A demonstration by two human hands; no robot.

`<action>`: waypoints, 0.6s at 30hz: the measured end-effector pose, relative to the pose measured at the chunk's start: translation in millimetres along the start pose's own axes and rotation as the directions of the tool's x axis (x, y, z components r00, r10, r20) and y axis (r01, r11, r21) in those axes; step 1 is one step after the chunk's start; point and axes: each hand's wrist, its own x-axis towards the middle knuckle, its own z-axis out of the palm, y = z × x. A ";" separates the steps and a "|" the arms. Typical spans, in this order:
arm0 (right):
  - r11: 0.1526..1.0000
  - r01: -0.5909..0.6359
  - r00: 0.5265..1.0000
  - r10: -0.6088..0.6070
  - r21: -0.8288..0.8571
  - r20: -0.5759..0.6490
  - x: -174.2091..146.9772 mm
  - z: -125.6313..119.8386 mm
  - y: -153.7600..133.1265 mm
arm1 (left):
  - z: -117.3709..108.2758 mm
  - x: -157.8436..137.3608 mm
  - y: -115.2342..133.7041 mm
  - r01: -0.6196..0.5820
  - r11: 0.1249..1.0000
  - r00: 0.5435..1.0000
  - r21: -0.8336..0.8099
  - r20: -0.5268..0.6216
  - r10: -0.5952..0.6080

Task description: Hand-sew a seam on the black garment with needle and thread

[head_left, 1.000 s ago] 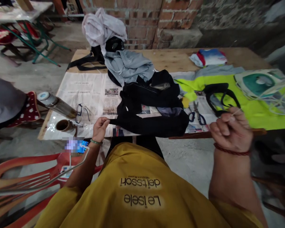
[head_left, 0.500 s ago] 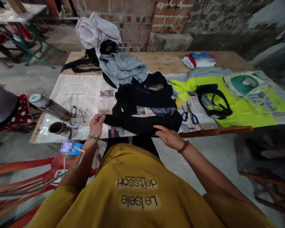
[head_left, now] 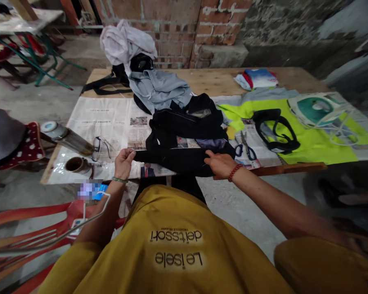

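Observation:
Across the near edge of the table lies part of a black garment (head_left: 178, 158), pulled out into a long, fairly flat strip. My left hand (head_left: 124, 162) pinches its narrow left end between thumb and fingers. Toward the strip's right end, my right hand (head_left: 220, 164) is closed at the cloth, with its fingertips on the upper edge. The rest of the garment (head_left: 187, 122) is bunched up just beyond. Some of my right fingers are curled out of sight.
Scissors (head_left: 245, 147), a black strap-like headset (head_left: 276, 128) and an iron (head_left: 315, 108) on yellow-green cloth lie to the right. At left stand a flask (head_left: 69, 139), a mug (head_left: 77, 165) and glasses (head_left: 101, 148). Grey clothing (head_left: 159, 87) is heaped behind.
My right hand has shifted slightly right and up to the strip's upper edge, its fingers going from stretched to curled. That edge looks straighter. My left hand keeps its pinch.

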 end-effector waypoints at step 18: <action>0.895 0.325 0.859 -0.144 0.307 -0.491 14.9 22.4 30.1 | -2.9 14.4 -5.8 -0.070 0.965 0.998 0.252 0.013 0.069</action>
